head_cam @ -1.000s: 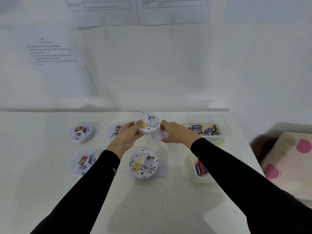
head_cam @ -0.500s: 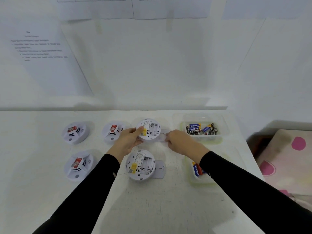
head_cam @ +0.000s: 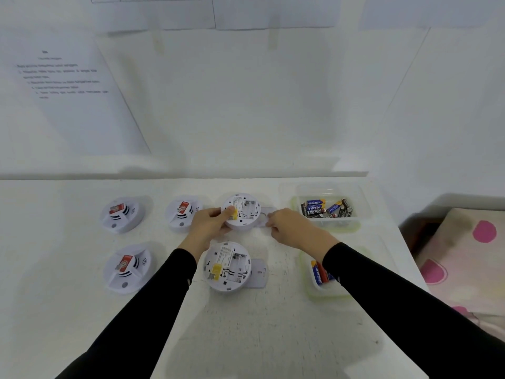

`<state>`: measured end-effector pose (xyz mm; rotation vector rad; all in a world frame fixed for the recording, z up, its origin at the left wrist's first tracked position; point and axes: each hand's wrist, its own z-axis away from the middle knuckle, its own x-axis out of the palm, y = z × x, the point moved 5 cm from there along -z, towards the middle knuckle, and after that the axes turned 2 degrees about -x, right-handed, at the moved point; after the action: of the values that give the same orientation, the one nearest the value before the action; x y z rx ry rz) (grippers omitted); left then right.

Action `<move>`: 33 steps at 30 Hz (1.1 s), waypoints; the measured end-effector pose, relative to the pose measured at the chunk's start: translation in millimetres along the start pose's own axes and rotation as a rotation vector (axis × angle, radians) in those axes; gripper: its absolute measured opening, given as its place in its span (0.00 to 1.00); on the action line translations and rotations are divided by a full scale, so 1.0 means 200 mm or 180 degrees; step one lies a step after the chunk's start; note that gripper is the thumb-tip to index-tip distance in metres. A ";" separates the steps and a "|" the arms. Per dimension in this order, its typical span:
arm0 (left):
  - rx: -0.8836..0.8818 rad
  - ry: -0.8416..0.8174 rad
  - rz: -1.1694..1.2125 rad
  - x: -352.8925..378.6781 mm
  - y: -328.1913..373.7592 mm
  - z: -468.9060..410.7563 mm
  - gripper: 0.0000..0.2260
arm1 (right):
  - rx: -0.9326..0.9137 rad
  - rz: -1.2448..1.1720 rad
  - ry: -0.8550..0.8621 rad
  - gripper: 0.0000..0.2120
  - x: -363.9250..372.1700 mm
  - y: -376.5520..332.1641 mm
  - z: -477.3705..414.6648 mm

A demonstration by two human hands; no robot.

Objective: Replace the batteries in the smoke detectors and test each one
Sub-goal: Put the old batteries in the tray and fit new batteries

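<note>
An upturned white smoke detector point(head_cam: 241, 212) with an open, empty battery bay lies on the white table point(head_cam: 246, 324). My left hand point(head_cam: 210, 224) grips its left rim. My right hand point(head_cam: 287, 227) pinches a white mounting plate point(head_cam: 264, 218) lying flat just right of it. Nearer to me sits a second upturned detector point(head_cam: 227, 266) with its own plate point(head_cam: 258, 272) beside it. Three more detectors lie face up with red labels, at the far left point(head_cam: 121, 214), at the far middle point(head_cam: 182, 212) and at the near left point(head_cam: 128, 268).
A clear tub point(head_cam: 360, 212) at the far right holds several loose batteries point(head_cam: 325, 207). A nearer tub point(head_cam: 308, 280), partly under my right forearm, holds a few more. Printed sheets hang on the wall behind. A pink-spotted cloth point(head_cam: 470, 258) lies past the table's right edge.
Both hands lowered the far detector and the plate from the air onto the table. The plate now lies flat to the detector's right.
</note>
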<state>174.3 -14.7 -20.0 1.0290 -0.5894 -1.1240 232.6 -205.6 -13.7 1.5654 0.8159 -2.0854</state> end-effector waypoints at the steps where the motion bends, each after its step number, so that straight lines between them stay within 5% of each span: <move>1: 0.0017 0.0017 -0.0065 0.00 0.00 0.00 0.14 | 0.0004 -0.0019 0.0007 0.14 0.00 0.00 0.00; 21: 0.0063 0.0145 -0.0164 -0.07 0.03 0.02 0.16 | 0.0034 -0.0212 0.0250 0.13 -0.10 -0.03 0.03; 27: 0.1122 0.0794 -0.0828 -0.32 0.16 0.10 0.12 | 0.0051 -0.0658 0.1173 0.13 -0.31 -0.14 0.00; 29: 0.1360 0.1127 -0.1494 -0.41 0.17 0.07 0.17 | -0.0030 -0.0693 0.1143 0.13 -0.34 -0.21 -0.06; 33: 0.0793 0.0932 -0.2570 -0.46 0.10 -0.03 0.47 | -0.0278 -0.0712 0.0849 0.16 -0.32 -0.40 -0.21</move>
<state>154.3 75.1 5.1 1.6926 -0.0540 -1.5730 231.3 -119.8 54.8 1.7998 1.2089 -1.9804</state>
